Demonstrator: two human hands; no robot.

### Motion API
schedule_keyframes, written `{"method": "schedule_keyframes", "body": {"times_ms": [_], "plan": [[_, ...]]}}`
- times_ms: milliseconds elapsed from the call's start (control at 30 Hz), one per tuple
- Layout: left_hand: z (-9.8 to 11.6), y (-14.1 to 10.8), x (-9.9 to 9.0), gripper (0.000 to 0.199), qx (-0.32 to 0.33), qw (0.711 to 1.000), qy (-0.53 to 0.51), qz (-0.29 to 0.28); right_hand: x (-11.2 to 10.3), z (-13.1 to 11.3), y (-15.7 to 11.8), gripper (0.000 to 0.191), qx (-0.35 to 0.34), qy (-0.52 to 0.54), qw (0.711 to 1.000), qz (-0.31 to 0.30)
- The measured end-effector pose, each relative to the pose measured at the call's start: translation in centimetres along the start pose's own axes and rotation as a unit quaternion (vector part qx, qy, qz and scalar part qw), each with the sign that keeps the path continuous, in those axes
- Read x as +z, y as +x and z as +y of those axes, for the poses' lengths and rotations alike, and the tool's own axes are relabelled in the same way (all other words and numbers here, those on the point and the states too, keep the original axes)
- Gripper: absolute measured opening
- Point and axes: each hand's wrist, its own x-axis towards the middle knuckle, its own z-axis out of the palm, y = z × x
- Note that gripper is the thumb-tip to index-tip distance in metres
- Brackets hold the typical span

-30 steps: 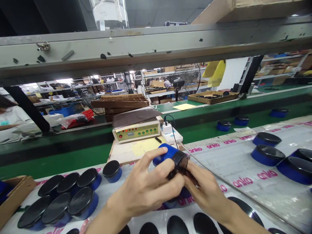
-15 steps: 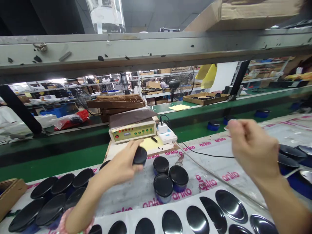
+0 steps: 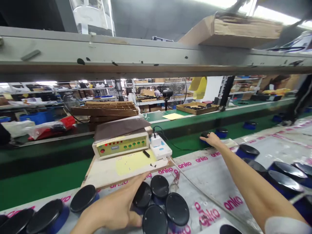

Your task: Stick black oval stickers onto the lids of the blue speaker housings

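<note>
Green conveyor — left hand on puck, right hand outstretched

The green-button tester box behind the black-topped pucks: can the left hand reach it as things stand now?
Probably yes. The left hand rests on a puck just before the board under the tester box, and nothing stands between them.

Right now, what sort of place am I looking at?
Most likely a factory assembly line: a green conveyor belt, a tester box with indicator lights, and many identical blue, black-topped round units on the bench.
</note>
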Motion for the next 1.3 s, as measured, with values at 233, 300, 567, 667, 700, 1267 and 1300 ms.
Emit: {"method": "schedule_keyframes", "body": {"times_ms": [233,300,567,667,700,1267,1300], "plan": [[4.8,-0.6,-0.1,0.040,0.066,0.947,-0.260,0.179,-4.1,-5.4,-6.3,0.036,-0.201,0.128,0.959,-0.153],[6.2,-0.5,1.3,0.045,0.076,0.897,-0.401,0.166,-6.1,-8.1,-11.2,0.039,-0.283,0.167,0.924,-0.196],[8.4,-2.2,0.8,0.048,0.078,0.728,-0.677,0.083,-9.7,-15.7,-23.1,0.024,-0.459,0.197,0.857,-0.127],[8.5,-2.7,-0.9,0.046,0.057,0.725,-0.671,0.146,-9.1,-15.9,-23.5,0.032,-0.418,0.239,0.868,-0.121],[8.4,-2.7,-1.2,0.046,0.053,0.726,-0.669,0.152,-8.8,-15.8,-23.6,0.032,-0.428,0.251,0.857,-0.140],[8.0,-2.7,0.1,0.048,0.113,0.892,-0.350,0.262,-7.1,-14.0,-24.6,0.029,-0.548,0.084,0.832,0.013],[8.0,-2.8,0.1,0.047,0.119,0.903,-0.301,0.283,-7.1,-14.0,-24.8,0.031,-0.548,0.067,0.833,0.024]]}}
